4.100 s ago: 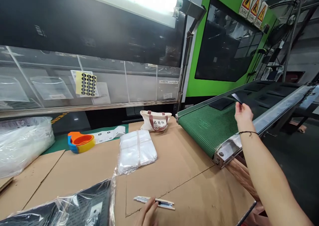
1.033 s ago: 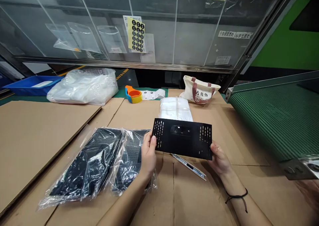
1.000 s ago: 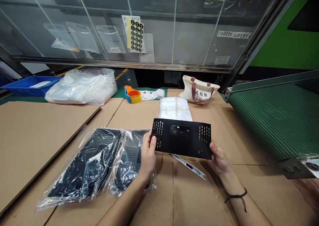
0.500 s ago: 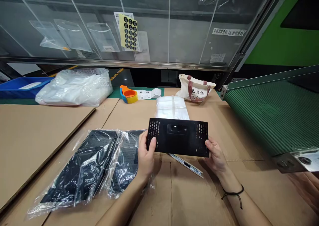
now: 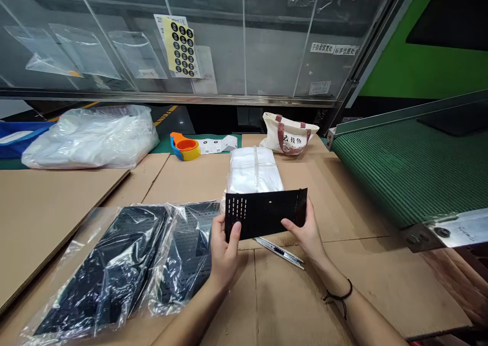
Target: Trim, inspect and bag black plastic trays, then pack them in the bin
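Our left hand [image 5: 224,249] and right hand [image 5: 305,229] are both closed on a black perforated panel [image 5: 265,214], one at each short end. The left thumb lies across its face, and the right hand pinches the other end between thumb and fingers. We hold the panel tilted, its right end higher, above the cardboard-covered worktop [image 5: 179,183]. A black cord bracelet [image 5: 337,297] circles our right wrist.

Just below the panel, a utility knife [image 5: 279,253] lies on the cardboard. Immediately left of our left hand are two plastic-wrapped black panels [image 5: 114,270], side by side. Directly beyond the held panel sits a banded stack of clear plastic bags [image 5: 253,170].

Farther on, a canvas tote bag [image 5: 287,135] stands at the far edge of the cardboard. A colourful tape roll [image 5: 185,148] and a printed label strip [image 5: 217,144] lie on a green mat to its left. A white plastic sack [image 5: 89,137] lies far left, and a green conveyor belt [image 5: 404,163] runs along the right. A sheet of round black stickers [image 5: 177,46] hangs on the clear screen ahead.
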### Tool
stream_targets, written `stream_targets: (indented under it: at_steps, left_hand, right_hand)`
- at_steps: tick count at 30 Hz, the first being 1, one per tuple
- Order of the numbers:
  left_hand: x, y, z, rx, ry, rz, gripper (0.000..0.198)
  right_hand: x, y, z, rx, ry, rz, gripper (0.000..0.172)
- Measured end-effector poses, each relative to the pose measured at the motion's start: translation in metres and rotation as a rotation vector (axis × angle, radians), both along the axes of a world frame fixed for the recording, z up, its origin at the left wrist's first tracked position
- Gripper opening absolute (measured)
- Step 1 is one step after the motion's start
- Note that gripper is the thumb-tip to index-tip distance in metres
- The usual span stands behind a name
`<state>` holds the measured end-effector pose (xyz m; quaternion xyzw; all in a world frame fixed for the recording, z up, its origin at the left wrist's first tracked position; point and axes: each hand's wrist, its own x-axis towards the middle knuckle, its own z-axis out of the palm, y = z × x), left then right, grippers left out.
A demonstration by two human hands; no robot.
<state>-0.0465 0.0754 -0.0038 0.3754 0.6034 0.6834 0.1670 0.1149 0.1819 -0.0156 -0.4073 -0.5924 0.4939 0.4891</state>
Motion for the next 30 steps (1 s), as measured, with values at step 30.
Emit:
stream_targets:
  at_steps: [30]
  left_hand:
    - [-0.003,-0.001,0.008,0.117,0.095,-0.047,0.068]
  right_hand:
    - [0.021,0.007,0.002,0.808,-0.256,-0.166,0.049]
